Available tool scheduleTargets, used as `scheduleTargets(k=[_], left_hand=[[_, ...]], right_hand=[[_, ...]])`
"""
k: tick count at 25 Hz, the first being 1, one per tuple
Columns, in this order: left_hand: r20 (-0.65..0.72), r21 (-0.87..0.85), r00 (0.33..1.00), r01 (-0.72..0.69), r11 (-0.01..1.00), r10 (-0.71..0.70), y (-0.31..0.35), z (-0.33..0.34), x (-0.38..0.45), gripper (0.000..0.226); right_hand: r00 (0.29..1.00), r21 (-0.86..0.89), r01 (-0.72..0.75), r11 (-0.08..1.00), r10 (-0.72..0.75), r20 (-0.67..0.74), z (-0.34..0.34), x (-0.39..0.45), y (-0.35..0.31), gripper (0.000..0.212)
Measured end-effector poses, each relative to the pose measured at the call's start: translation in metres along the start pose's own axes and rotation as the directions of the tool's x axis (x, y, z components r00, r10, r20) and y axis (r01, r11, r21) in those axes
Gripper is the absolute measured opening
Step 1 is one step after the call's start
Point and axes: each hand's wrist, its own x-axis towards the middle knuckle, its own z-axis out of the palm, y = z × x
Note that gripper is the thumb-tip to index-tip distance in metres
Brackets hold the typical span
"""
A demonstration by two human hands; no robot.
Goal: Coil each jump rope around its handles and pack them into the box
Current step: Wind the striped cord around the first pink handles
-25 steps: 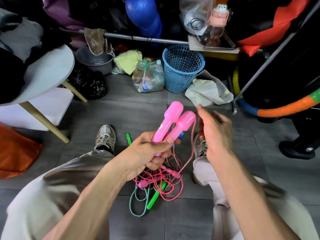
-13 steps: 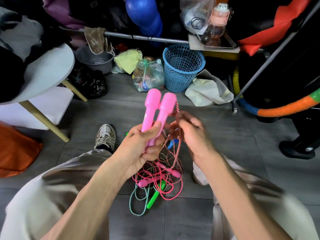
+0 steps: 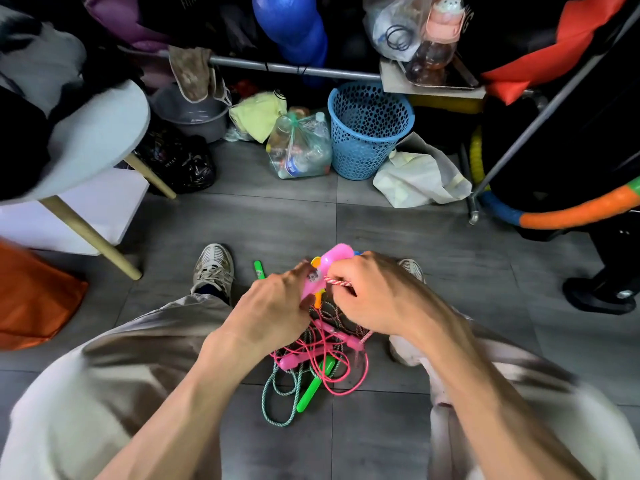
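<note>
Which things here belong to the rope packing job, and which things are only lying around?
Job:
- pink handles, gripped by left hand
- striped rope, pinched by right hand
- rope pile on the floor
- green handle

Lying about:
- blue basket
- bag of bottles
- white table
- orange bag

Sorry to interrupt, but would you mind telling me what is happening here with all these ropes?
A seated person is coiling a jump rope. The left hand grips the pair of pink handles, while the right hand pinches the red-and-white rope against them. A tangled pile of other jump ropes, with pink and green handles, lies on the grey tiled floor between the feet. No packing box is clearly in view.
</note>
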Motion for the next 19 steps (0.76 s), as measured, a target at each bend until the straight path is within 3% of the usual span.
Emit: scheduleTargets(k=[4,9,12,15,19], left_hand=[[0.169,0.109,0.982,-0.109,0.988,0.09,0.006,-0.004,-0.004,0.038],[0.348,-0.059,0.92,-0.169,0.984,0.179,0.0,-0.007,-0.007,0.008],[0.39,-0.248,0.873,-0.206,0.947,0.292,-0.005,-0.014,-0.012,0.004],[0.364,-0.473,0.823,-0.241,0.848,0.437,-0.004,-0.024,-0.018,0.003],[0.28,-0.671,0.785,-0.251,0.697,0.552,0.002,-0.037,-0.023,0.032]], right_hand=[[1.0,-0.016,0.017,1.0,-0.017,0.02,-0.014,0.001,0.009,0.014],[0.982,0.332,-0.022,0.943,-0.042,0.186,-0.027,0.004,0.021,0.015],[0.954,0.57,-0.081,0.818,-0.103,0.283,-0.032,0.002,0.026,0.021],[0.953,0.733,-0.116,0.671,-0.133,0.273,-0.035,0.001,0.028,0.025],[0.953,0.873,-0.097,0.479,-0.209,0.221,-0.03,0.004,0.028,0.021]])
